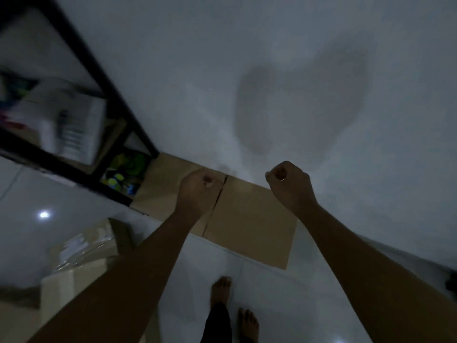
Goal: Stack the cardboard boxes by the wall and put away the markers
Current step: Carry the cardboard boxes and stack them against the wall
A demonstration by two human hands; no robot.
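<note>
from my head view, my left hand and right hand hang clenched, holding nothing, above the flat brown cardboard box by the white wall; stacking's underway, next i'd fetch another box.

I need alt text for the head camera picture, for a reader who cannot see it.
Seen from above in dim light, a person's left hand and right hand, both curled into fists, reach over a cardboard box against a white wall. A black shelf stands left; bare feet show below.
</note>
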